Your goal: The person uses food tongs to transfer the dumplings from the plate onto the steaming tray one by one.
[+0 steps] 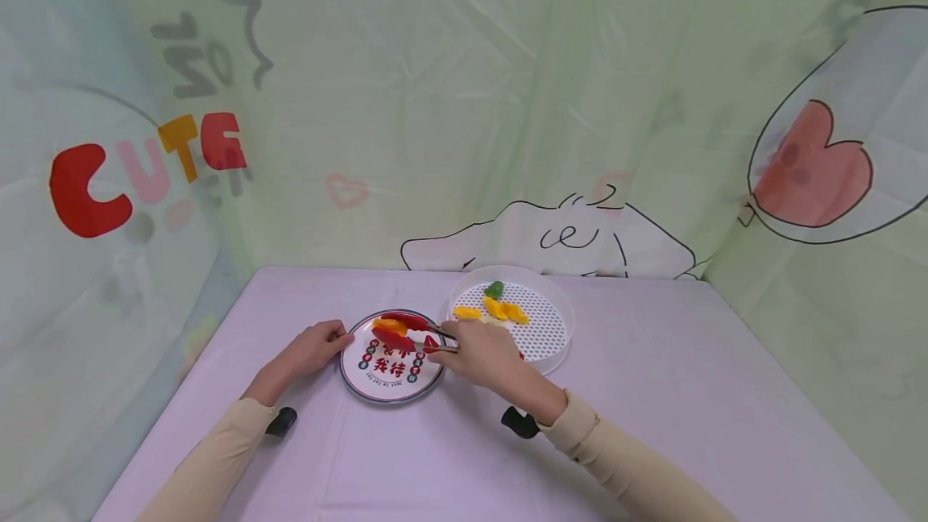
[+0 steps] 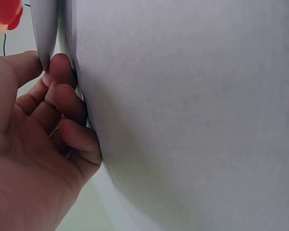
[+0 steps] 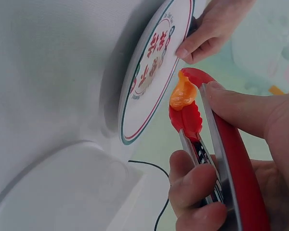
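Note:
A round white plate (image 1: 354, 362) with red characters and a dark rim lies left of centre in the head view. My left hand (image 1: 316, 347) pinches its left edge, thumb on top and fingers curled beneath, as the left wrist view shows. My right hand (image 1: 484, 351) grips red-and-metal tongs (image 3: 233, 159) over the plate. Between the red tong tips is a glossy orange-yellow piece (image 3: 183, 91), apart from the plate's surface in the right wrist view. The plate's right edge is partly hidden behind my right hand.
A round white perforated tray (image 1: 544, 337) stands right of the plate. In it lie several yellow pieces (image 1: 496, 308) and a green piece (image 1: 495, 289); some red shows by my right wrist. A pale cloth covers the table (image 1: 652, 393); printed curtains surround it.

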`<state>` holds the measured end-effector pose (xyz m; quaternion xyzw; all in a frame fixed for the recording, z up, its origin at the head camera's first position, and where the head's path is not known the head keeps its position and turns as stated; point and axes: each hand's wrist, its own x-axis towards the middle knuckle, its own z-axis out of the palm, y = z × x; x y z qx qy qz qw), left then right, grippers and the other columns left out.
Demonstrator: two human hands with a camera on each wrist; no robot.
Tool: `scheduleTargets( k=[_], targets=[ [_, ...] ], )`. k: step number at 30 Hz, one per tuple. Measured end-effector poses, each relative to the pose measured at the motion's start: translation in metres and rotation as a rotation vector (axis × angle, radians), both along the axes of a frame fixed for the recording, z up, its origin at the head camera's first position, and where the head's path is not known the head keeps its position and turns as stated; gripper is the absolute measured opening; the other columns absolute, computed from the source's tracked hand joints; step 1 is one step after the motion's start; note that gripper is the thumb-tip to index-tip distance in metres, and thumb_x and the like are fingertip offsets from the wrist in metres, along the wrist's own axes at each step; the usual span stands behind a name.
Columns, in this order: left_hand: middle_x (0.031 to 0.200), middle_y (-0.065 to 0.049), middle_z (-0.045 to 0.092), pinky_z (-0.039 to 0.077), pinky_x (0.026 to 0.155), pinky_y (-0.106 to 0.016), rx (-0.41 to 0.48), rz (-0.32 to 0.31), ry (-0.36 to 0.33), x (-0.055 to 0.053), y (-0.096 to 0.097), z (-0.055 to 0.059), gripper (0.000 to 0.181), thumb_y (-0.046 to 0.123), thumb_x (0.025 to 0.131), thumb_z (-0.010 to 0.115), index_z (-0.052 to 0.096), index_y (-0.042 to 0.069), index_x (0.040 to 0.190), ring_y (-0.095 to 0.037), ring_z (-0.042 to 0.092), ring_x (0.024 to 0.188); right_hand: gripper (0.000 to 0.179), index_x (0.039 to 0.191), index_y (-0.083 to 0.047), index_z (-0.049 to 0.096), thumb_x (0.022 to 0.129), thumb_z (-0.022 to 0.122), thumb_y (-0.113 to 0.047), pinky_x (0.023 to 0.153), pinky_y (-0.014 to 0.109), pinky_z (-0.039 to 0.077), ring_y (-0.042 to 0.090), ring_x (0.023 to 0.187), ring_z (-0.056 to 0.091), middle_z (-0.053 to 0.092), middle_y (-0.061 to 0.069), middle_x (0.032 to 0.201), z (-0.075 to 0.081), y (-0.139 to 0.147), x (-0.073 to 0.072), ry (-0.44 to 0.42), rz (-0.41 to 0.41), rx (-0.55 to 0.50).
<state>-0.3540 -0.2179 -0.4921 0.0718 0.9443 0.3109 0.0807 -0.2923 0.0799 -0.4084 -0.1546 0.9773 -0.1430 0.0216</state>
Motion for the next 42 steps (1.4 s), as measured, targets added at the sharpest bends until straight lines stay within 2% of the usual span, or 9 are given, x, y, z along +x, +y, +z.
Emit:
scheduleTargets(
  k=[4, 8, 19, 26, 31, 36, 42],
  targets=[
    [0.079, -0.002, 0.056, 0.039, 0.07, -0.029, 0.009, -0.002, 0.006, 0.0, 0.001, 0.0, 0.019, 0.027, 0.101, 0.06, 0.061, 0.011, 0.092, -0.018, 0.051, 0.079, 0.053, 0.127, -0.014, 0.067, 0.086, 0.076, -0.047, 0.052, 0.023, 0.04, 0.014, 0.067, 0.053, 0.063, -0.002, 0.083, 0.002, 0.008, 0.001, 0.031, 0.02, -0.005],
    [0.078, -0.002, 0.055, 0.038, 0.069, -0.029, 0.013, 0.001, 0.011, 0.001, 0.002, 0.001, 0.018, 0.025, 0.101, 0.06, 0.06, 0.01, 0.091, -0.018, 0.051, 0.078, 0.052, 0.125, -0.015, 0.069, 0.086, 0.076, -0.049, 0.052, 0.023, 0.04, 0.014, 0.069, 0.053, 0.063, -0.003, 0.081, 0.005, 0.016, 0.004, 0.052, 0.032, -0.026],
    [0.079, -0.002, 0.057, 0.038, 0.07, -0.029, 0.014, -0.011, 0.03, 0.0, -0.002, -0.001, 0.02, 0.026, 0.102, 0.058, 0.061, 0.01, 0.091, -0.017, 0.051, 0.077, 0.057, 0.129, -0.016, 0.068, 0.084, 0.077, -0.05, 0.062, 0.026, 0.046, 0.017, 0.088, 0.056, 0.072, 0.001, 0.106, 0.009, 0.042, 0.007, 0.088, -0.052, -0.01],
    [0.08, -0.002, 0.057, 0.039, 0.07, -0.029, 0.012, -0.005, 0.024, -0.003, -0.006, -0.006, 0.019, 0.027, 0.102, 0.058, 0.061, 0.01, 0.093, -0.017, 0.051, 0.078, 0.054, 0.127, -0.013, 0.068, 0.085, 0.077, -0.046, 0.059, 0.025, 0.045, 0.016, 0.078, 0.057, 0.074, 0.003, 0.105, 0.015, 0.07, 0.006, 0.102, -0.093, -0.02],
    [0.079, -0.002, 0.056, 0.039, 0.069, -0.029, 0.014, -0.006, 0.024, -0.002, -0.007, -0.003, 0.02, 0.027, 0.102, 0.058, 0.061, 0.01, 0.092, -0.017, 0.051, 0.077, 0.057, 0.132, -0.011, 0.065, 0.088, 0.074, -0.045, 0.063, 0.028, 0.049, 0.02, 0.088, 0.061, 0.072, 0.008, 0.117, 0.016, 0.094, 0.005, 0.087, -0.113, -0.003],
    [0.08, -0.002, 0.057, 0.039, 0.07, -0.029, 0.011, 0.001, 0.018, 0.001, -0.005, 0.0, 0.019, 0.026, 0.102, 0.058, 0.061, 0.009, 0.093, -0.017, 0.051, 0.078, 0.062, 0.135, -0.006, 0.062, 0.089, 0.072, -0.046, 0.063, 0.029, 0.051, 0.024, 0.09, 0.062, 0.07, 0.015, 0.123, 0.018, 0.113, 0.003, 0.069, -0.146, 0.01],
    [0.081, -0.003, 0.057, 0.039, 0.07, -0.03, 0.022, 0.003, 0.019, 0.002, -0.006, 0.001, 0.019, 0.025, 0.102, 0.058, 0.061, 0.009, 0.093, -0.017, 0.051, 0.079, 0.066, 0.136, -0.001, 0.059, 0.09, 0.072, -0.046, 0.053, 0.027, 0.043, 0.022, 0.077, 0.057, 0.07, 0.019, 0.116, 0.016, 0.137, -0.008, 0.061, -0.2, -0.01]
  ],
)
